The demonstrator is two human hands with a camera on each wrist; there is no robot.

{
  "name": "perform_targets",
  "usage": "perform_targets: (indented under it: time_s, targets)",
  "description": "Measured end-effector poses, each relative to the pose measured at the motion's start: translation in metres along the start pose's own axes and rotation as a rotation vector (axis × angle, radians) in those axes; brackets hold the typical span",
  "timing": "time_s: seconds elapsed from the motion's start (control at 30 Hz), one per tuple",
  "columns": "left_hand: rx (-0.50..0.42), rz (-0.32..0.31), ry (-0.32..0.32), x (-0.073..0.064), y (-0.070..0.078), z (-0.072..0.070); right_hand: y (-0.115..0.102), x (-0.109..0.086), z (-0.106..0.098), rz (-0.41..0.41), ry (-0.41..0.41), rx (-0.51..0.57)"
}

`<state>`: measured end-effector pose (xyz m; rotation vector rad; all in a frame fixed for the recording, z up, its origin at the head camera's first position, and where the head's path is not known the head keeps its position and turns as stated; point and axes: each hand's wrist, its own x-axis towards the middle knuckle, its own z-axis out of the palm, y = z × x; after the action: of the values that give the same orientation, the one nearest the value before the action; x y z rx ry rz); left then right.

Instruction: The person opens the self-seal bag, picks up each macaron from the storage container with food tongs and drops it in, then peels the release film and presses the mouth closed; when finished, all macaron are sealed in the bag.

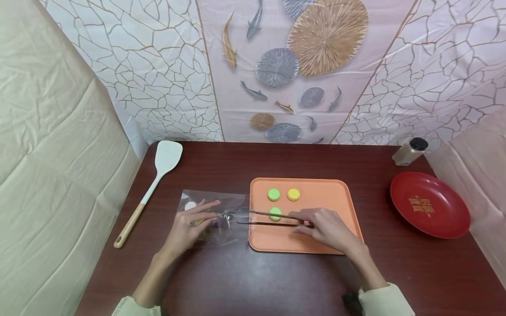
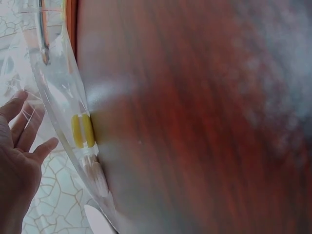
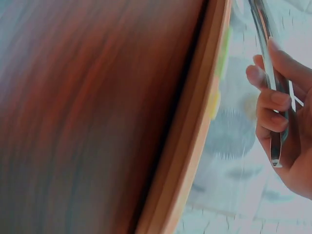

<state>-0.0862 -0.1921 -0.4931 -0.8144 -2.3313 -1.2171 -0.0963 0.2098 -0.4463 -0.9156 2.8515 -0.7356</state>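
My left hand (image 1: 191, 221) lies over a clear plastic bag (image 1: 233, 199), its fingers stretched out and touching the film. Through the film show a white macaron (image 1: 190, 205) and a yellow macaron (image 2: 83, 130); the hand partly covers the bag's contents. Slim metal tongs (image 1: 272, 213) are gripped between thumb and fingers of my right hand (image 1: 326, 226), above an orange tray (image 1: 324, 193). Their arms stand apart, tips pointing left at the bag's right end with nothing between them. On the tray sit a green macaron (image 1: 273, 194), a yellow macaron (image 1: 293, 194) and another green macaron (image 1: 275, 213), partly behind the tongs.
A white spatula (image 1: 158, 175) with a wooden handle lies at the left of the dark wooden table (image 1: 245, 281). Toward the right edge are a red plate (image 1: 446, 210) and a black-capped jar (image 1: 409, 152). A patterned cloth (image 1: 174, 74) hangs behind the table.
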Motion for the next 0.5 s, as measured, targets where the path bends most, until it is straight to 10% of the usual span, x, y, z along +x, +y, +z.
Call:
perform_targets:
  time_s: [0.5]
  targets:
    - [-0.009,0.031,0.007,0.001,-0.001,0.001,0.054,-0.047,-0.038,0.133,0.15,-0.055]
